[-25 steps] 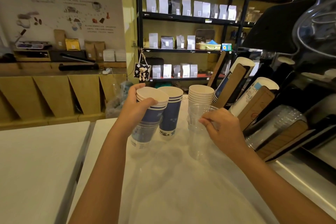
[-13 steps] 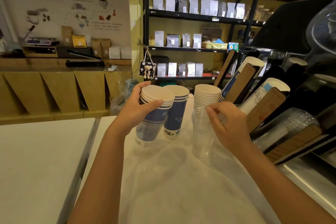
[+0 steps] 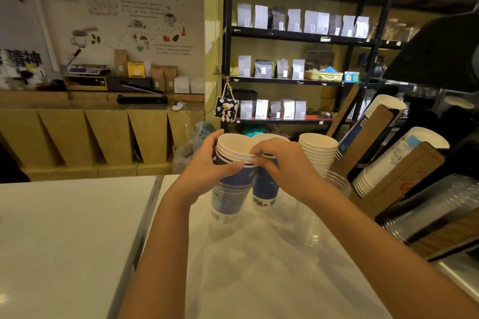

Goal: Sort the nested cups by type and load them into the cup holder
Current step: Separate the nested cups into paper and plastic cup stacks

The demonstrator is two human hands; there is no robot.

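Two hands: both on the blue cup stack (image 3: 234, 176)
Left hand (image 3: 207, 171): grasps its side
Right hand (image 3: 282, 163): fingers pinch its top rims
Cup holder (image 3: 394, 163): right of the stack

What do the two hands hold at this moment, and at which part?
Both hold the stack of blue paper cups at its white rims: left hand around the side, right hand with fingertips pinching the top rims.

Large black characters 精神 on wall sign (image 3: 22, 58), poster (image 3: 124, 13) text too small to read
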